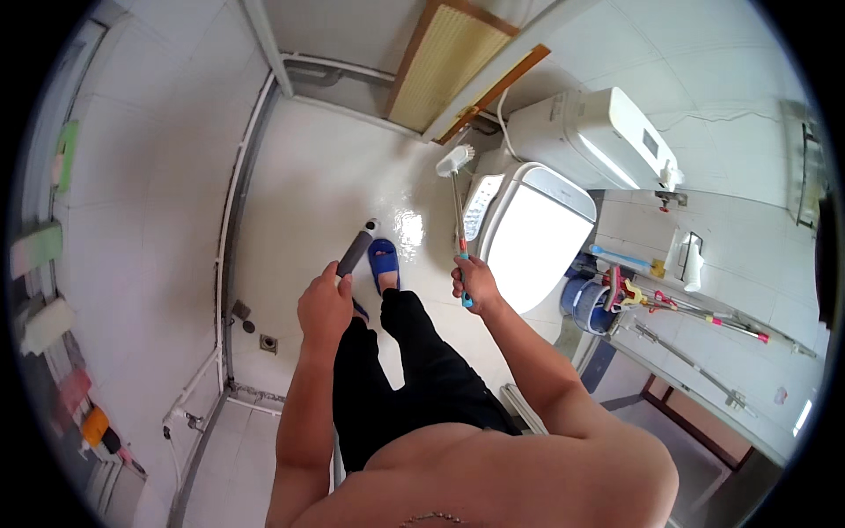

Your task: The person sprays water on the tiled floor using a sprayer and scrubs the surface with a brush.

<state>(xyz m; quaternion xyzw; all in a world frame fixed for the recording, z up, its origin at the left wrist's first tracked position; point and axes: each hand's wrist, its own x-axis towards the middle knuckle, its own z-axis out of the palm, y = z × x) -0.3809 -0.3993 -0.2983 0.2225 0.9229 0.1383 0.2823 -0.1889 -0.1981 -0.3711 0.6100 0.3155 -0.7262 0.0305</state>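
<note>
My left hand [324, 306] is closed round a thick dark-grey cylindrical handle [356, 253] with a rounded white and dark end. I cannot make out what kind of tool it is. My right hand [476, 284] grips the lower part of a long-handled scrub brush [459, 211], near its blue end. The brush's white bristled head [456, 160] points away from me, left of the white toilet [539, 238] with its lid down. Between my hands and a little beyond them, a blue slipper [384, 256] shows on my foot.
The pale floor [299, 176] shines as if wet. At the right, a blue bucket [591, 306] stands near several mop poles leaning along the wall. A yellow panel door [449, 66] is at the far side. A tap [194, 421] and floor drain [268, 344] are at left.
</note>
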